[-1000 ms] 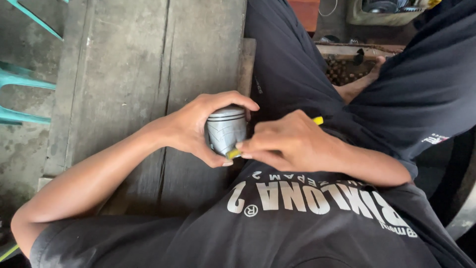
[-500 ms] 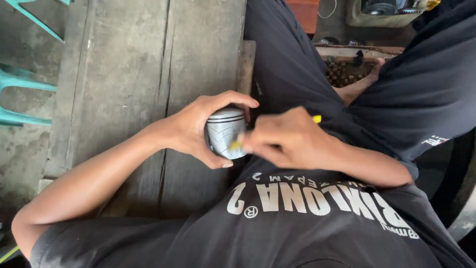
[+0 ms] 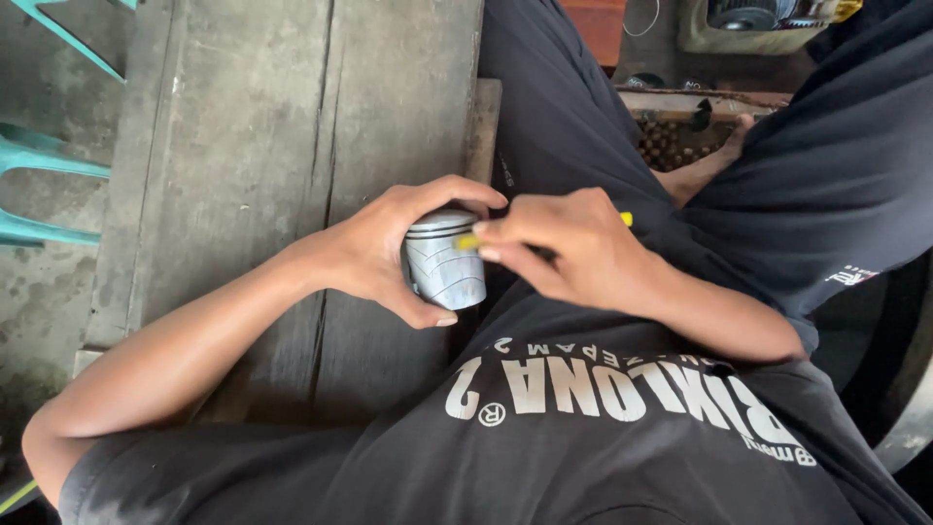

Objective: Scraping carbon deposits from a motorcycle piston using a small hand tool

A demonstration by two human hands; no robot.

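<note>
Left hand (image 3: 384, 255) cups piston (image 3: 445, 261) (fingers curled).

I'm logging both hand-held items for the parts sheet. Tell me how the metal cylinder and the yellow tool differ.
The metal cylinder is thick, grey and ringed with grooves; the yellow tool is thin and bright. The left hand wraps the cylinder, leaving most of its side showing; the right hand hides nearly all of the tool, with only its two ends poking out. Both are held over the lap, the tool's tip at the cylinder's top edge.

Dull grey metal piston (image 3: 445, 261), rough weathered wood bench (image 3: 262, 146), matt black cloth shirt (image 3: 583, 428)
</note>
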